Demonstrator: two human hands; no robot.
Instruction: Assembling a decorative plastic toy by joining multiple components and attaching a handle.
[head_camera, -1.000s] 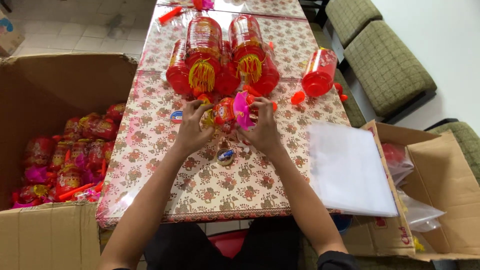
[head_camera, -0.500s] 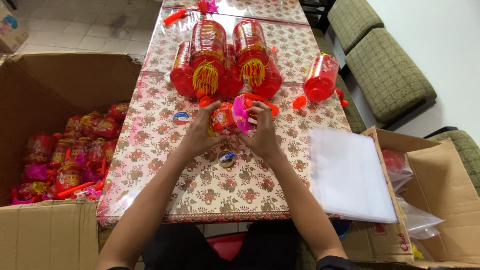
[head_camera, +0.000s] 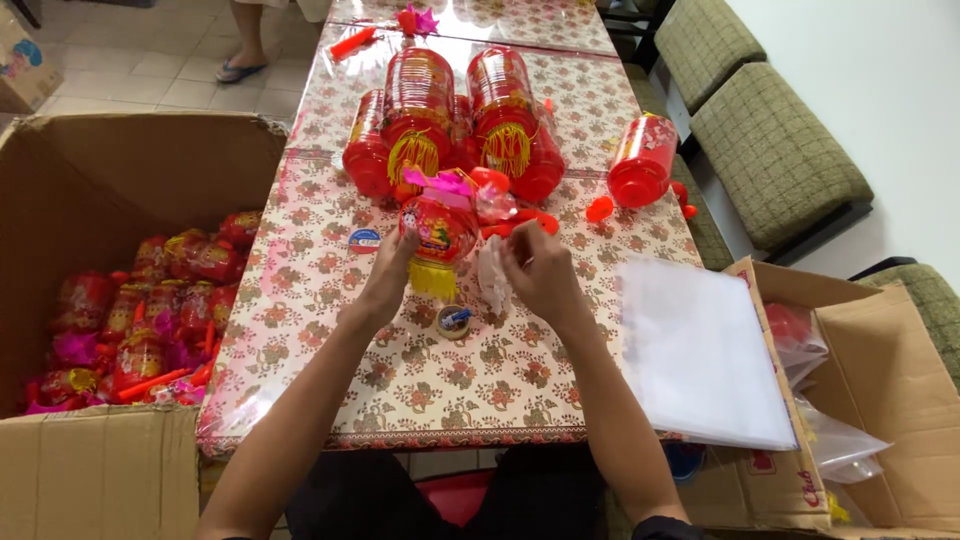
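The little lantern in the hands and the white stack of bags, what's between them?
In the head view, only the right hand and bare patterned tablecloth lie between the lantern and bags.

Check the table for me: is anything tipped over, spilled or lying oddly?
Mostly tidy. One red lantern lies apart from the cluster of lanterns, with small red pieces loose on the table beside it. The stack of clear bags hangs over the table's right edge. Nothing looks spilled or broken.

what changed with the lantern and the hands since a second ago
The small red lantern went from lying sideways between both hands to upright, tassel down. The left hand keeps its grip on it; the right hand now pinches a clear bag. The big lanterns and plastic sheets stayed put.
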